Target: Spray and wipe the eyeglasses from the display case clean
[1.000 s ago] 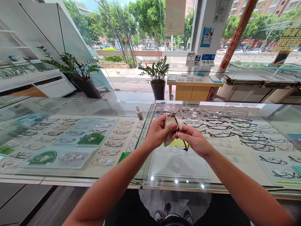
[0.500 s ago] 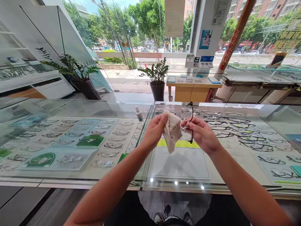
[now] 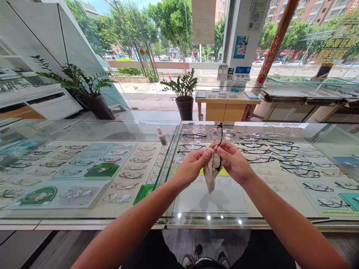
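My left hand (image 3: 194, 166) is closed on a beige cleaning cloth (image 3: 210, 180), whose lower corner hangs down in a point. Close beside it, my right hand (image 3: 235, 161) pinches a pair of eyeglasses (image 3: 220, 133) with dark temples, one pointing up and the other down. The cloth lies against the glasses, and fingers and cloth hide most of the lenses. Both hands are above the glass counter (image 3: 196, 220). A small white spray bottle (image 3: 162, 136) stands upright on the glass, left of the hands.
Rows of eyeglasses (image 3: 298, 162) lie inside the display case on the right, and more frames (image 3: 134, 175) on the left. A white tray (image 3: 196, 196) shows under the glass below my hands. Beyond the counter are a potted plant (image 3: 183, 91) and a wooden cabinet (image 3: 224, 111).
My left hand has brought the cloth rightward onto the glasses, so the hands now nearly meet. The camera view has shifted slightly to the right.
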The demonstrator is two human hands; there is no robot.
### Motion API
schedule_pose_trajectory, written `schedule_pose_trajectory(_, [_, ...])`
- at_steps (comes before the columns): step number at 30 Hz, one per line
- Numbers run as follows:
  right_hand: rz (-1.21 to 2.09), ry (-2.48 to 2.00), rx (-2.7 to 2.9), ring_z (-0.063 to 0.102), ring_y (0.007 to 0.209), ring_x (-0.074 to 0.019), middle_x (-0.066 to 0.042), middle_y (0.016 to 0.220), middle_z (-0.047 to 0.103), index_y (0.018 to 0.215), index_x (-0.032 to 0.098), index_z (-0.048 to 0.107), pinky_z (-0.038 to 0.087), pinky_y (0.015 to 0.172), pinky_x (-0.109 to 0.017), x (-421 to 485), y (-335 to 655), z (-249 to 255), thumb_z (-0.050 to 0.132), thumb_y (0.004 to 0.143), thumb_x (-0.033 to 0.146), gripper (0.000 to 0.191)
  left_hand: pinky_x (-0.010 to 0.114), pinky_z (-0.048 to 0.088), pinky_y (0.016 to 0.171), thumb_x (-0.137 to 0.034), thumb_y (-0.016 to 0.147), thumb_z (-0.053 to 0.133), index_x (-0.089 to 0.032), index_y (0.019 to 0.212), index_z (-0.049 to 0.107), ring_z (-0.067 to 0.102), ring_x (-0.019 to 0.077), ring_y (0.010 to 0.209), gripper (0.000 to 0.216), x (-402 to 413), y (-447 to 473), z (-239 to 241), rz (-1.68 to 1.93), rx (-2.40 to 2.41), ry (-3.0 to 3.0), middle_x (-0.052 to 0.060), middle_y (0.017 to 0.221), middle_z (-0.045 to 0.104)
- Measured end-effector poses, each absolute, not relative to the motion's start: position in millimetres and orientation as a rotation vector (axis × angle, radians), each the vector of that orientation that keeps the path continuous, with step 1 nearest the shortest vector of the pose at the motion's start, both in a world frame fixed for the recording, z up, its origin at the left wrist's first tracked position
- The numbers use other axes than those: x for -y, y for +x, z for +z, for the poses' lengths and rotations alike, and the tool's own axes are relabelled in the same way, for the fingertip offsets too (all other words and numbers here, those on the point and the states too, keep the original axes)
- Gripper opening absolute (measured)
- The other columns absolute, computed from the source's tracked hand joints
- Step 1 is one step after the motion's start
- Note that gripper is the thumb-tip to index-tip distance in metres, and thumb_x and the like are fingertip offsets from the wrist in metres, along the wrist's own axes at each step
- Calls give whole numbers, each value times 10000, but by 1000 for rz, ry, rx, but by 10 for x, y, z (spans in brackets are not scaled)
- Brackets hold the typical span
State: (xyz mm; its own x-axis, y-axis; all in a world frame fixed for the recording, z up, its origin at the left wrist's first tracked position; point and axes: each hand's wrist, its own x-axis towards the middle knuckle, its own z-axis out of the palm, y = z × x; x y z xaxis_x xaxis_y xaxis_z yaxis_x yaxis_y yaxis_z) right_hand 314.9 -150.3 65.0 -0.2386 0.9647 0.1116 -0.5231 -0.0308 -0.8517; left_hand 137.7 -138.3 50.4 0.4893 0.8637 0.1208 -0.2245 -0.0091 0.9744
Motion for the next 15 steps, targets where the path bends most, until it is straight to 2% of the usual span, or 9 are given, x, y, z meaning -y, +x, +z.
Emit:
schedule_pose_trajectory(4, [1574, -605, 995, 656, 817, -135, 22, 923, 754, 917, 294, 791, 551, 748, -239, 1505, 3121, 623, 965, 771, 428, 263, 228, 416, 639, -651, 899, 773, -127, 845, 718, 542, 113, 680, 530, 1369, 1390, 493, 978, -646, 1254, 32, 780, 643])
schedule_pose_trajectory(8, [1550, -613, 1027, 647, 832, -128, 21, 960, 757, 908, 284, 786, 532, 751, -228, 1493, 3109, 602, 963, 773, 440, 272, 224, 426, 646, -585, 835, 866, -128, 813, 716, 555, 105, 660, 482, 1368, 1401, 500, 988, -634, 1203, 24, 751, 653])
schedule_pose_trajectory(15, [1526, -619, 1057, 655, 931, -152, 8, 993, 762, 914, 286, 795, 537, 854, -257, 1498, 3115, 591, 933, 809, 457, 243, 224, 447, 631, -502, 748, 956, -121, 861, 727, 581, 103, 658, 459, 1394, 1396, 539, 990, -669, 1121, 21, 760, 673])
